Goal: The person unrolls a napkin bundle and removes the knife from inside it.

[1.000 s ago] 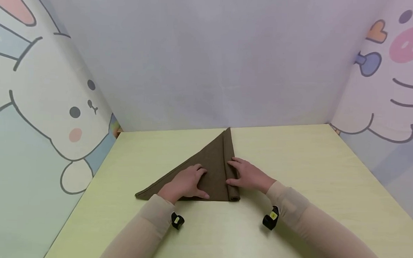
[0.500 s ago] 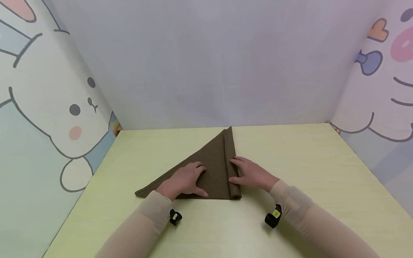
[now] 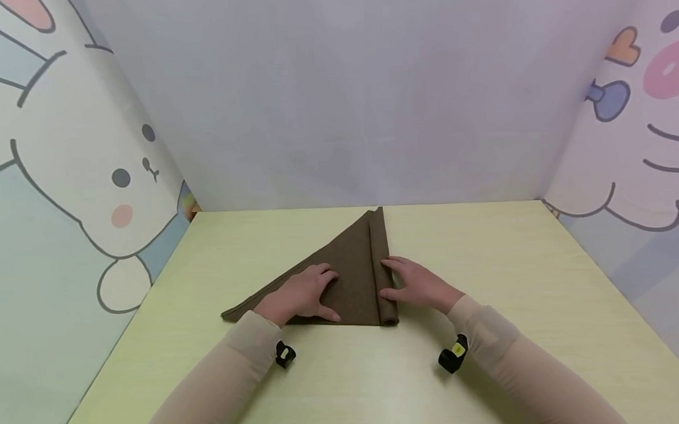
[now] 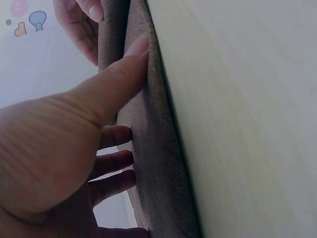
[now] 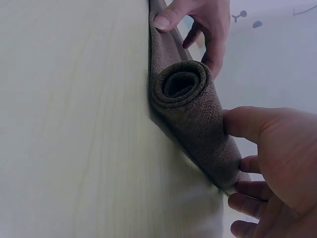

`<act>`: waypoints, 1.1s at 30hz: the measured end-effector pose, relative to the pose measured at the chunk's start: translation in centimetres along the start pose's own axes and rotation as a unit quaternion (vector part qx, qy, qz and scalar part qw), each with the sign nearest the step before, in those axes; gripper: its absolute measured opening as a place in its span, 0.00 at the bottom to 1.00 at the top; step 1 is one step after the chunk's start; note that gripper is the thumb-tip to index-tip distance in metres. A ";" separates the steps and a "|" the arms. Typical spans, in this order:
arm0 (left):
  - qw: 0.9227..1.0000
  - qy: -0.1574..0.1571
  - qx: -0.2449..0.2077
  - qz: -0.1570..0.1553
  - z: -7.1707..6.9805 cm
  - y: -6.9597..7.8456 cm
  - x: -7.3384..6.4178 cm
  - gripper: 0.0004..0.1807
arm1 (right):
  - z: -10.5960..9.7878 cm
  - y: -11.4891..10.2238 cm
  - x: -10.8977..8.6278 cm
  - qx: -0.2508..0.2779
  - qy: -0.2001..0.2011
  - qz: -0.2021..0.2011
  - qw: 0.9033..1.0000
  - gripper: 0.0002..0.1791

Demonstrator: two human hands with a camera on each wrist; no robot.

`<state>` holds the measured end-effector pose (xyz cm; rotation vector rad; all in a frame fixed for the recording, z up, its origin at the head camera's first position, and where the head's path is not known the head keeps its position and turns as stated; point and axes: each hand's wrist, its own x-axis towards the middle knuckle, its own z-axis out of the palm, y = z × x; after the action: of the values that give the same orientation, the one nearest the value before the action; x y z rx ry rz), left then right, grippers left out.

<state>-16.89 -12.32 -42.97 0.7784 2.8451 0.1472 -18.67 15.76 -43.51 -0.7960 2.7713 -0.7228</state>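
A brown cloth (image 3: 351,278), folded into a triangle, lies on the table with its right side wound into a roll (image 3: 378,251). The spiral end of the roll (image 5: 181,87) faces the right wrist camera. My left hand (image 3: 303,292) rests on the flat part, fingers spread and thumb near the front edge; in the left wrist view its thumb (image 4: 116,82) lies along that edge. On the right, my right hand (image 3: 421,285) touches the roll with thumb and fingertips spaced along its length, not wrapped round it.
The pale wood-grain table (image 3: 484,254) extends on every side of the cloth. Behind stands a plain light curtain (image 3: 366,100). Cartoon-printed panels flank it, a rabbit (image 3: 94,153) at left and a pig (image 3: 651,123) at right. Black wrist cameras (image 3: 453,354) hang below both sleeves.
My right hand and the roll have shifted slightly to the right. My left hand stays on the flat cloth, nearly in place. The whole head view has moved a little.
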 end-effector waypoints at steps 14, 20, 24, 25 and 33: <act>1.000 0.001 -0.001 -0.004 0.1 -0.6 -0.6 0.51 | -0.3 0.5 -0.4 0.040 -0.010 0.002 0.999 0.43; 1.000 0.001 -0.002 -0.005 0.1 -0.9 -0.7 0.51 | -0.2 0.5 -0.3 0.054 -0.015 0.006 0.998 0.42; 1.000 0.000 -0.005 -0.005 0.1 -1.0 -0.8 0.51 | -0.2 0.4 -0.2 0.055 -0.017 0.008 0.998 0.41; 1.000 -0.001 -0.006 -0.005 0.1 -1.0 -0.8 0.51 | -0.2 0.4 -0.2 0.054 -0.016 0.008 0.998 0.41; 1.000 -0.024 -0.004 -0.019 -0.3 -0.6 -0.9 0.53 | 0.3 -1.4 0.1 0.022 0.015 -0.031 0.999 0.40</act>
<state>-16.48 -13.32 -42.62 0.7172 2.8109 0.1319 -17.99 14.54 -43.09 -0.8716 2.7571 -0.8104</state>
